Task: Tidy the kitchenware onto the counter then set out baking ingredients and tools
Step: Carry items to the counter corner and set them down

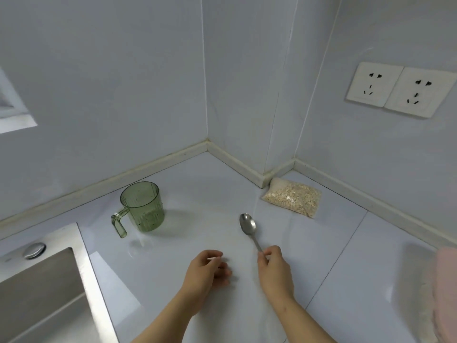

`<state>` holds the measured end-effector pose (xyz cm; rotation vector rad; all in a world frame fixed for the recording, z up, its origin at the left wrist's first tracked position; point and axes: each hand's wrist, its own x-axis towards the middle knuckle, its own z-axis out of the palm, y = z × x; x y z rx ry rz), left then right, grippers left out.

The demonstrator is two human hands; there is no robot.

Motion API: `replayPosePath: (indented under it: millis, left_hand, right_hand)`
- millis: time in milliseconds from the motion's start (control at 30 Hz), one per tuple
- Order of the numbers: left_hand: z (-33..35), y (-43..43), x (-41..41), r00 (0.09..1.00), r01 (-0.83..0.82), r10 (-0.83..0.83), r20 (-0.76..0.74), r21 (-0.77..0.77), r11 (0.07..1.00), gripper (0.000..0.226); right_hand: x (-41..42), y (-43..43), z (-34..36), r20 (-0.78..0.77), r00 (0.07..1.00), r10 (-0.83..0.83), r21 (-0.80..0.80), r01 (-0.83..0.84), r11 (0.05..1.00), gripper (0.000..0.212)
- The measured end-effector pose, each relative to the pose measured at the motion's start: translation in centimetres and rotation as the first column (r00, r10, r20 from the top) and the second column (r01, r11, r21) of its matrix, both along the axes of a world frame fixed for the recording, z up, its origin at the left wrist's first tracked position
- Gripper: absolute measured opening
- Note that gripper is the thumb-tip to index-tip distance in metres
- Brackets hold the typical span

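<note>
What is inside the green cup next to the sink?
The green cup is translucent and looks empty: only small dark specks show on its ribbed wall. Whether a thin film of water lies at the bottom cannot be told through the tinted plastic.

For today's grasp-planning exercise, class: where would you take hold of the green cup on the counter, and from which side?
Probably the handle. It juts from the green cup toward the sink and the near edge, its upright bar clear of the cup's wall. The cup stands upright, mouth up, so come in level from the near left, close round that bar and lift.
</note>
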<state>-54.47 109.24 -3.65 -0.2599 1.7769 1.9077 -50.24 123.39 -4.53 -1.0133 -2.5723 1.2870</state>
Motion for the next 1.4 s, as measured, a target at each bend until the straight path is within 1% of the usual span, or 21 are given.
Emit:
replayPosePath:
  millis: [100, 167, 267, 333, 367, 400, 467, 500, 533, 567, 600, 667, 733, 833, 933, 1000, 1133, 1267, 1400]
  left_hand:
    - [0.6, -1.0, 0.5, 0.999, -0.031, 0.031, 0.04, 0.011, 0.999, 0.01]
    - [1.2, -2.5, 0.4, 0.999, -0.039, 0.04, 0.033, -0.012, 0.999, 0.011]
    - [2.2, -5.1, -0.2, 0.997, -0.072, 0.068, -0.04, -0.095, 0.993, 0.012]
    - [2.9, -7.1, -1.1, 0.973, -0.198, 0.181, -0.142, -0.116, 0.973, 0.013]
    - [3.2, -7.8, -1.6, 0.941, -0.295, 0.265, -0.209, -0.125, 0.947, 0.014]
    - [3.6, -8.8, -2.3, 0.885, -0.42, 0.369, -0.284, -0.144, 0.896, 0.015]
    - [4.3, -10.2, -3.8, 0.736, -0.65, 0.535, -0.415, -0.214, 0.729, 0.009]
    - [4.5, -10.8, -4.8, 0.686, -0.711, 0.579, -0.441, -0.239, 0.661, 0.01]
    - [4.6, -11.4, -5.8, 0.676, -0.727, 0.593, -0.439, -0.261, 0.635, 0.022]
    - [4.6, -11.8, -6.8, 0.71, -0.696, 0.578, -0.402, -0.281, 0.66, 0.034]
    - [4.7, -12.1, -7.7, 0.764, -0.639, 0.54, -0.352, -0.304, 0.706, 0.042]
    - [4.4, -12.5, -9.0, 0.86, -0.506, 0.447, -0.245, -0.308, 0.805, 0.046]
    - [4.0, -12.4, -9.3, 0.898, -0.435, 0.399, -0.185, -0.238, 0.869, 0.044]
    - [3.7, -12.3, -9.1, 0.893, -0.441, 0.386, -0.231, -0.274, 0.855, 0.04]
    - [3.5, -12.0, -8.8, 0.913, -0.397, 0.345, -0.217, -0.28, 0.874, 0.029]
    - [3.9, -11.7, -8.6, 0.916, -0.394, 0.357, -0.183, -0.246, 0.886, 0.026]
    - [5.0, -10.9, -7.5, 0.913, -0.403, 0.393, -0.106, -0.111, 0.908, 0.025]
    - [5.6, -9.8, -5.7, 0.923, -0.371, 0.362, -0.127, -0.061, 0.926, 0.023]
    - [6.4, -7.8, -3.9, 0.947, -0.287, 0.27, -0.173, -0.081, 0.955, 0.023]
  right_hand:
    - [-1.4, -2.0, 0.4, -0.019, 1.0, 0.001, -0.177, -0.004, 0.984, 0.022]
    - [-2.3, -3.4, 0.6, -0.008, 1.0, 0.024, -0.263, -0.025, 0.964, 0.02]
    - [-3.3, -5.6, 0.4, -0.014, 1.0, 0.017, -0.433, -0.021, 0.901, 0.016]
    - [-3.9, -6.8, 0.1, -0.015, 1.0, 0.013, -0.502, -0.018, 0.865, 0.016]
    - [-4.0, -7.0, 0.0, -0.017, 1.0, 0.012, -0.501, -0.019, 0.865, 0.017]
    - [-4.2, -7.2, -0.1, -0.022, 1.0, 0.014, -0.494, -0.023, 0.869, 0.019]
    - [-4.6, -7.4, -0.2, -0.026, 1.0, 0.002, -0.495, -0.014, 0.869, 0.02]
    - [-4.7, -7.3, -0.2, -0.022, 1.0, -0.006, -0.504, -0.006, 0.863, 0.019]
    - [-4.8, -7.3, -0.2, -0.018, 1.0, -0.006, -0.51, -0.004, 0.86, 0.019]
    - [-4.8, -7.3, -0.2, -0.016, 1.0, 0.002, -0.508, -0.01, 0.862, 0.019]
    - [-4.8, -7.3, -0.2, -0.015, 1.0, 0.015, -0.499, -0.021, 0.866, 0.019]
    - [-4.7, -7.3, -0.3, -0.021, 0.999, 0.035, -0.5, -0.041, 0.865, 0.018]
    - [-4.6, -7.2, -0.3, -0.026, 0.999, 0.031, -0.517, -0.04, 0.855, 0.02]
    - [-4.5, -7.1, -0.4, -0.036, 0.999, 0.015, -0.531, -0.032, 0.847, 0.022]
    - [-4.5, -7.2, -0.4, -0.036, 0.999, 0.011, -0.54, -0.029, 0.841, 0.023]
    - [-4.5, -7.1, -0.4, -0.031, 0.999, 0.008, -0.551, -0.024, 0.834, 0.022]
    - [-4.2, -7.3, -0.1, -0.038, 0.999, -0.024, -0.574, -0.002, 0.819, 0.021]
    - [-3.3, -7.6, 0.7, -0.05, 0.99, -0.129, -0.638, 0.067, 0.767, 0.015]
    - [-1.7, -6.5, 2.3, -0.078, 0.977, -0.196, -0.643, 0.101, 0.759, 0.013]
